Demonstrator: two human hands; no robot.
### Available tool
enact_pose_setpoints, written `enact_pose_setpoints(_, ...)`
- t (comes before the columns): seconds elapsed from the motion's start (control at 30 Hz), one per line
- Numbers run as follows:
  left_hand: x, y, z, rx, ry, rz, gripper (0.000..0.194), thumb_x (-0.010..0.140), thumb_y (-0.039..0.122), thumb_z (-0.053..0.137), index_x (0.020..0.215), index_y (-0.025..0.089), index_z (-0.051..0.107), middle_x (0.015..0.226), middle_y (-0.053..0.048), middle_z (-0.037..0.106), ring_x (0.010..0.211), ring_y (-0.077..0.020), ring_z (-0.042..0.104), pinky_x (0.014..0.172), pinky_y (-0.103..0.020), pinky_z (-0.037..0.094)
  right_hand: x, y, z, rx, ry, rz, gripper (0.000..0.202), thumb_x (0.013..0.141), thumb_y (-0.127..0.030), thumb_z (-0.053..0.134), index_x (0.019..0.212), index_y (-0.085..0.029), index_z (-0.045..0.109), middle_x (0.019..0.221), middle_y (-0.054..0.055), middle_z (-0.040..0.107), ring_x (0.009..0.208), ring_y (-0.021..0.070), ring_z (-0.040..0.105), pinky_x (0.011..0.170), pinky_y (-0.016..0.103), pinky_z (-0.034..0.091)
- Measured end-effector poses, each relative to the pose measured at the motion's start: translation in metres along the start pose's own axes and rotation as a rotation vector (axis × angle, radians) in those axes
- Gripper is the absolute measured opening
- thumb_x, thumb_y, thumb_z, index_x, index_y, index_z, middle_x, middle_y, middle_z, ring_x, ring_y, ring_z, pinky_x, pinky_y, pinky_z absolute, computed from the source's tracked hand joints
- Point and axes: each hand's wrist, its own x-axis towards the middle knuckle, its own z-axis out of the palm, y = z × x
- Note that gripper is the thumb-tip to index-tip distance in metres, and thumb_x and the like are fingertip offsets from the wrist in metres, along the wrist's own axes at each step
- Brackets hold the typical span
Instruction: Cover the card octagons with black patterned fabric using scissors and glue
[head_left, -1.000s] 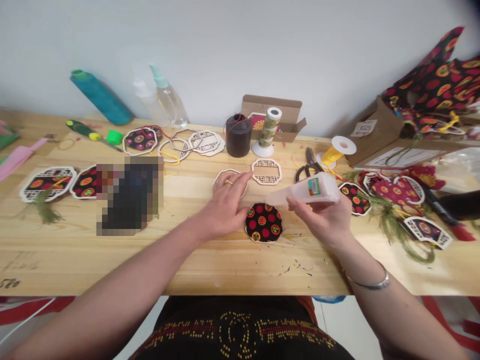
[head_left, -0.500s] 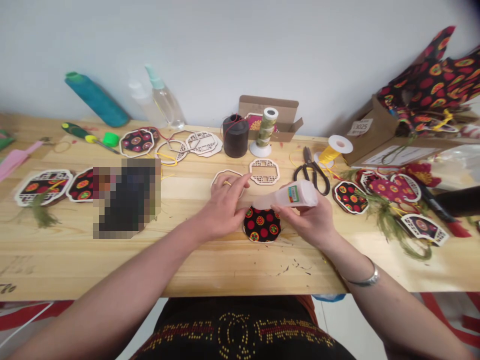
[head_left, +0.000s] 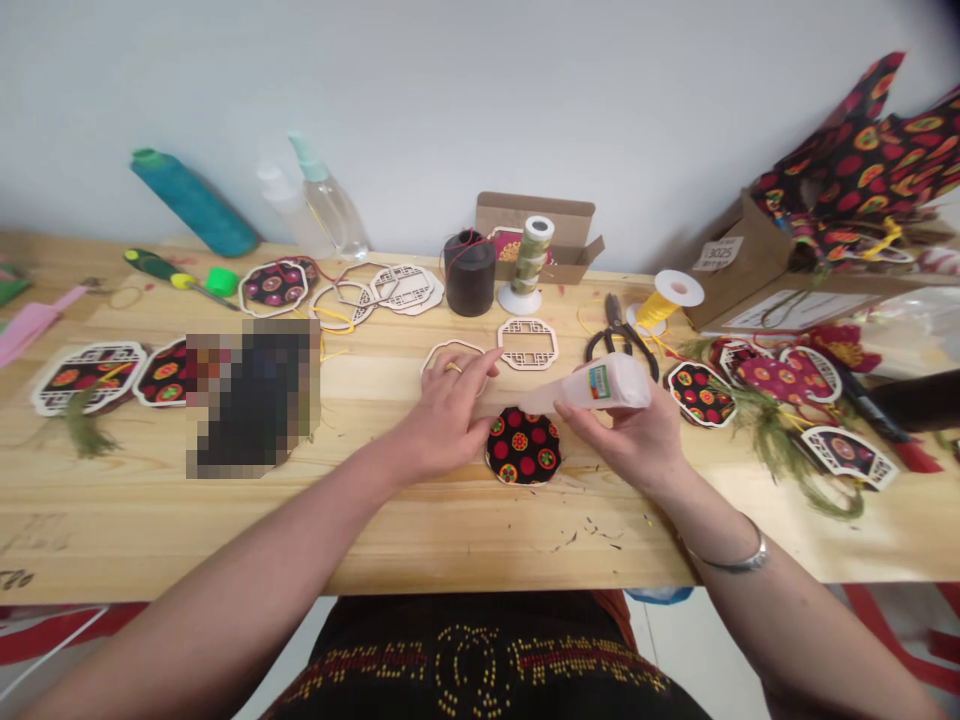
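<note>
My right hand (head_left: 641,440) is wrapped round a translucent white glue bottle (head_left: 619,383) with a small green label. The bottle is tilted on its side, its narrow tip pointing left over the upper edge of an octagonal piece (head_left: 523,450) covered in black cloth with red and orange flower prints. My left hand (head_left: 450,415) lies with fingers stretched out, its thumb at the left edge of the cloth piece. Partly under those fingers is a thin pale wooden frame (head_left: 442,352). A lattice-cut wooden frame (head_left: 528,344) lies just beyond the cloth piece.
Black-handled snips (head_left: 619,335) and a yellow thread spool (head_left: 667,298) lie behind my right hand. A black spool (head_left: 469,272) and a patterned roll (head_left: 535,255) stand at the back. Finished ornaments (head_left: 701,393) with tassels are at right, near a cardboard box (head_left: 757,275).
My right hand has drawn the glue bottle slightly to the right, and more of the cloth piece's upper edge shows. My left hand stays in place.
</note>
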Motion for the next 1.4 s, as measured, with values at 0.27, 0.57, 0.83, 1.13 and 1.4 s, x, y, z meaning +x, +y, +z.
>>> enact_pose_setpoints(0.27, 0.001, 0.002, -0.010, -0.015, -0.045, 0.051, 0.022, 0.079, 0.015, 0.058, 0.100, 0.020, 0.054, 0.094, -0.004, 0.062, 0.105, -0.0247, 0.048, 0.096, -0.045, 0.037, 0.000, 0.000, -0.001, 0.023, -0.012, 0.019, 0.019, 0.074, -0.031, 0.074, 0.083, -0.020, 0.062, 0.080, 0.001, 0.066, 0.070, 0.0163, 0.063, 0.068, 0.033, 0.052)
enact_pose_setpoints(0.57, 0.000, 0.000, -0.011, -0.022, -0.114, 0.025, 0.019, 0.078, 0.020, 0.060, 0.096, 0.021, 0.053, 0.095, -0.004, 0.059, 0.102, -0.0243, 0.048, 0.093, -0.044, 0.039, -0.002, -0.005, 0.004, 0.035, -0.113, 0.004, 0.024, 0.074, -0.034, 0.073, 0.087, -0.020, 0.058, 0.080, 0.002, 0.065, 0.069, 0.0156, 0.061, 0.065, 0.032, 0.051)
enact_pose_setpoints(0.83, -0.001, 0.001, -0.009, 0.002, -0.136, 0.012, 0.019, 0.078, 0.020, 0.060, 0.095, 0.021, 0.052, 0.095, -0.005, 0.059, 0.103, -0.0252, 0.048, 0.092, -0.045, 0.039, 0.000, 0.000, -0.001, -0.006, -0.029, 0.005, 0.018, 0.074, -0.030, 0.073, 0.083, -0.020, 0.061, 0.078, 0.001, 0.065, 0.069, 0.0151, 0.062, 0.067, 0.031, 0.052)
enact_pose_setpoints(1.13, 0.000, 0.007, -0.025, -0.012, 0.004, -0.014, 0.026, 0.083, 0.012, 0.052, 0.107, 0.018, 0.061, 0.106, -0.007, 0.067, 0.109, -0.0252, 0.050, 0.095, -0.046, 0.041, 0.002, 0.000, -0.002, 0.057, -0.010, 0.031, 0.017, 0.073, -0.029, 0.073, 0.083, -0.020, 0.062, 0.076, 0.002, 0.068, 0.067, 0.0161, 0.064, 0.063, 0.030, 0.054)
enact_pose_setpoints(1.4, -0.026, 0.037, -0.022, 0.213, 0.039, 0.116, 0.019, 0.090, 0.015, 0.050, 0.097, 0.019, 0.068, 0.101, -0.005, 0.071, 0.103, -0.0270, 0.051, 0.087, -0.047, 0.043, 0.001, -0.006, 0.004, 0.138, -0.045, 0.065, 0.017, 0.072, -0.027, 0.074, 0.081, -0.019, 0.062, 0.076, 0.002, 0.066, 0.066, 0.0152, 0.063, 0.059, 0.028, 0.056)
